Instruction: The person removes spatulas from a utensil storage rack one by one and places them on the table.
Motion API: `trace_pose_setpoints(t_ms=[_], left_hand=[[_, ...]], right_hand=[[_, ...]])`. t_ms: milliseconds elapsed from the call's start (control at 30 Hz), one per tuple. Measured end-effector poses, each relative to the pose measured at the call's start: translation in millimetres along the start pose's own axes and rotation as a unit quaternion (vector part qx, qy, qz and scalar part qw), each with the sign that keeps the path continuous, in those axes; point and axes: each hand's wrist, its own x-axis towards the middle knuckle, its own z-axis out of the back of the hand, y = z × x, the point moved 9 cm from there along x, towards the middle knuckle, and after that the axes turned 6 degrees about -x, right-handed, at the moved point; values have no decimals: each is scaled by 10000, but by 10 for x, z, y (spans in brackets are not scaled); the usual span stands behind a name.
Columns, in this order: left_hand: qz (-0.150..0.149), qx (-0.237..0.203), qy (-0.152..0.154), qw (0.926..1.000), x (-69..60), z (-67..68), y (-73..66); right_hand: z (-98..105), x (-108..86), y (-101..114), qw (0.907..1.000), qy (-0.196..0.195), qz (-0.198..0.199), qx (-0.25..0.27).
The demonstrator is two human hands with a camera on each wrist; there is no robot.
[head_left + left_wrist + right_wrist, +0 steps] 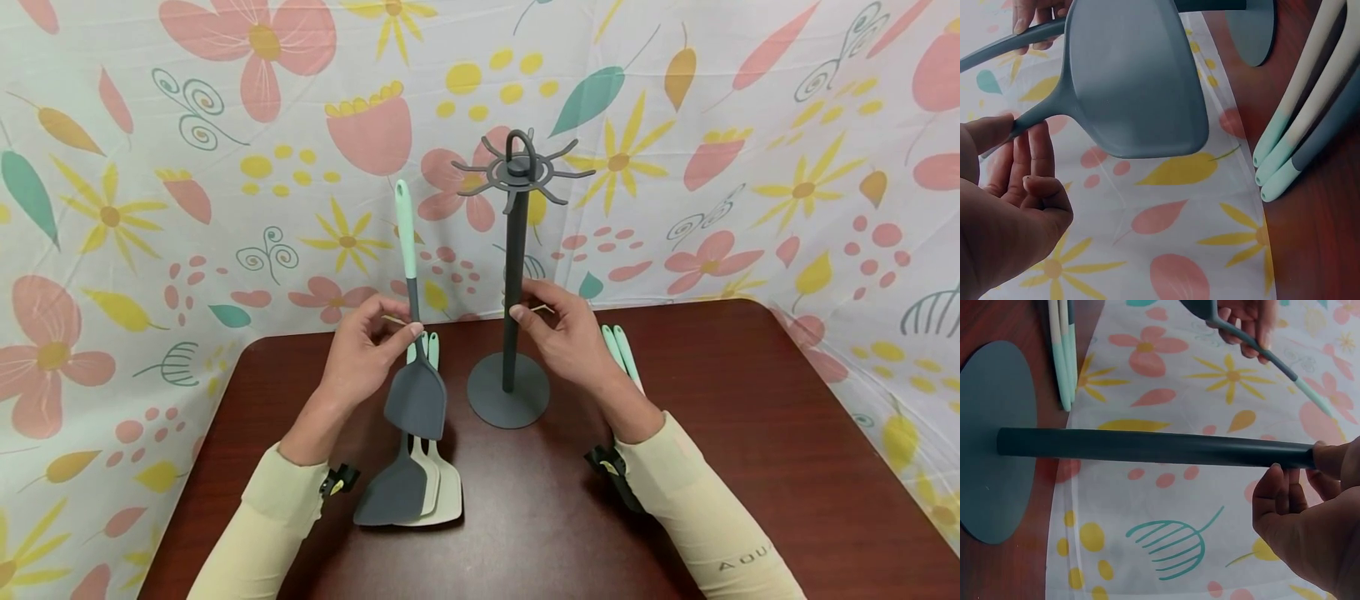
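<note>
My left hand (363, 346) pinches a dark grey spatula (416, 400) by its shaft, between thumb and fingers. It is held off the table with its mint-green handle pointing up and its broad blade down; the left wrist view shows the blade (1135, 81) close up. To its right stands an upright dark grey utensil stand (514, 250) with a round base, a ring of hooks and a top loop. My right hand (566, 333) grips the stand's pole (1147, 447) around mid-height. The hooks carry nothing.
Below the held spatula lie another dark grey spatula (393, 492) and cream utensils (450, 496) with mint handles, overlapping on the brown table (525, 533). More mint handles (624, 350) show beyond my right forearm, which hides the rest. A floral cloth (300, 125) hangs behind the table.
</note>
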Motion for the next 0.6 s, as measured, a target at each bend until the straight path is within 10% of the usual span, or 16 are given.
trace_pose_setpoints(t_ms=[600], left_hand=[[277, 18, 13, 9996, -99, 55, 133]], right_hand=[[5, 1, -1, 10000, 27, -41, 13]])
